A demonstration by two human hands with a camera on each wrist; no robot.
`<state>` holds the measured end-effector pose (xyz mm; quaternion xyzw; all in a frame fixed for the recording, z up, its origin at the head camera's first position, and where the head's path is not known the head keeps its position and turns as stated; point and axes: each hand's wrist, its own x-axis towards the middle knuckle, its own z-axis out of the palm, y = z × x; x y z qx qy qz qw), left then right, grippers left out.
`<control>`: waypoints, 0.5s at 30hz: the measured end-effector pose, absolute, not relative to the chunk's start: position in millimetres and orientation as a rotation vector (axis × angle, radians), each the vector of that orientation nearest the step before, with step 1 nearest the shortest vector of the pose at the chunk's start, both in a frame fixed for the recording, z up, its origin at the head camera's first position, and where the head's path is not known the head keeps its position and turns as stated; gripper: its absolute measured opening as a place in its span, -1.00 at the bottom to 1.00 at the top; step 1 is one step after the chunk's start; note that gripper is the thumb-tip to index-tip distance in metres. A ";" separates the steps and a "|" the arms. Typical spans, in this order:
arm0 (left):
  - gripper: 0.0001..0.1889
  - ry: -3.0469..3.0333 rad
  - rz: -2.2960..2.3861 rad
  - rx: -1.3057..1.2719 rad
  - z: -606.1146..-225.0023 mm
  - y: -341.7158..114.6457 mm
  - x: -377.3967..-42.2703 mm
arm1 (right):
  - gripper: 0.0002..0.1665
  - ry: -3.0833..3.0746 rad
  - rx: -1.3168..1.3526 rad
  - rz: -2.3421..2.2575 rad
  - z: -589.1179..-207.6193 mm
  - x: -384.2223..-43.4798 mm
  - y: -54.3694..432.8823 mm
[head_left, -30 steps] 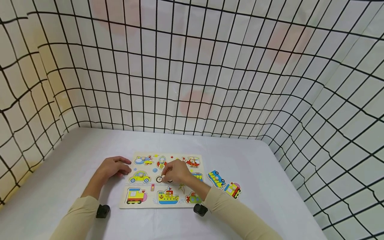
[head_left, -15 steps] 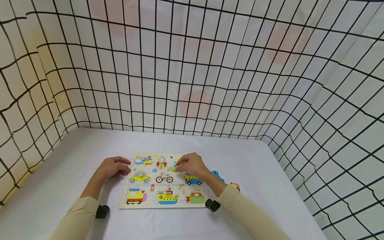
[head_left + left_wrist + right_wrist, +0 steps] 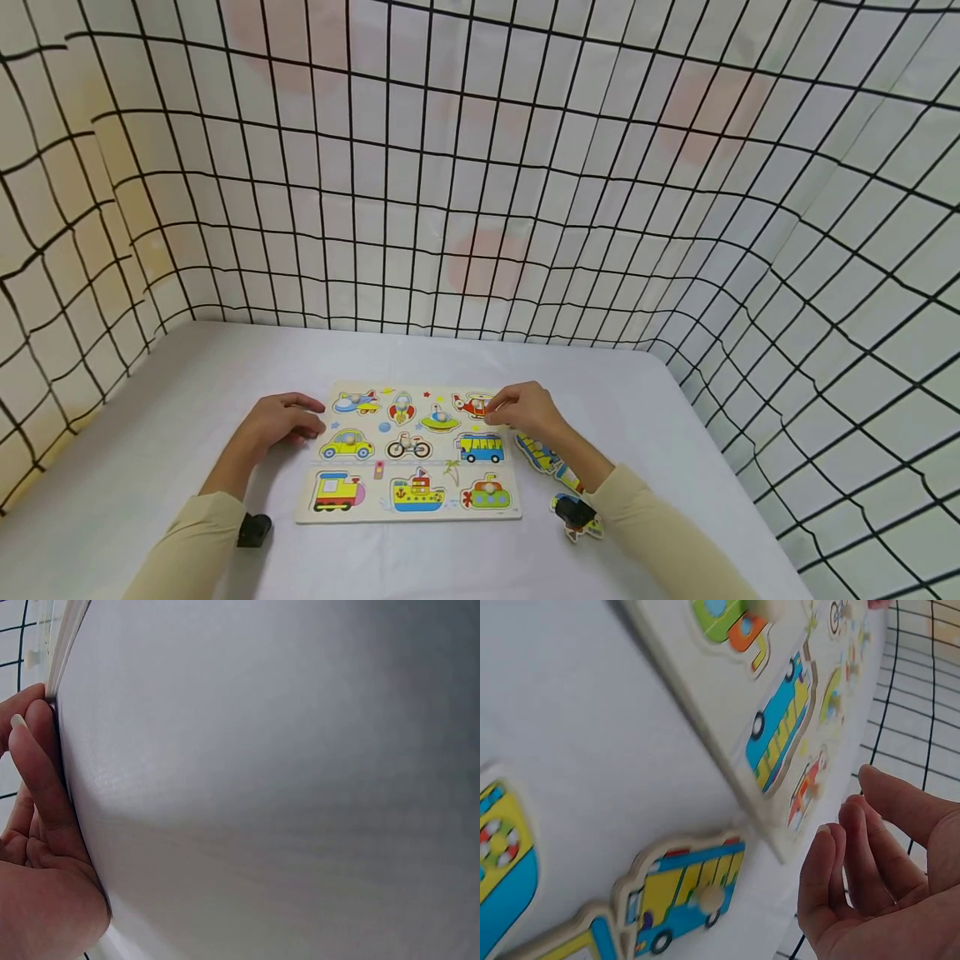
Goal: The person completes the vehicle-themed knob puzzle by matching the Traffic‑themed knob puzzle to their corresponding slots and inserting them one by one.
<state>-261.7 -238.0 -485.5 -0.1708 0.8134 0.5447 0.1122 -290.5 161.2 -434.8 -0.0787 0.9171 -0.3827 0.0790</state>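
A loose bus piece [image 3: 536, 452], train piece [image 3: 571, 478] and ship piece [image 3: 592, 528] lie on the white table [image 3: 645, 433] to the right of the puzzle board [image 3: 444, 448]; in the head view the black box [image 3: 576, 512] at my right wrist hides part of the ship. A black grid wall [image 3: 388, 81] stands beyond. My right hand [image 3: 527, 408] is by the helicopter piece [image 3: 468, 406] at the board's upper right — thumb and fingertips bent, a little apart, holding nothing. My left hand [image 3: 277, 421] rests at the board's left edge, fingers loosely bent.
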 end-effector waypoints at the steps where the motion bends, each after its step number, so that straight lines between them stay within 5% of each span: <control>1: -0.53 2.389 1.597 -0.498 -485.1 -238.3 -261.6 | -0.87 2.748 -0.218 -1.136 -435.0 -290.8 165.3; 15: -0.53 2.381 1.603 -0.494 -483.9 -238.0 -261.0 | -0.79 2.687 -0.041 -1.062 -436.0 -288.4 209.2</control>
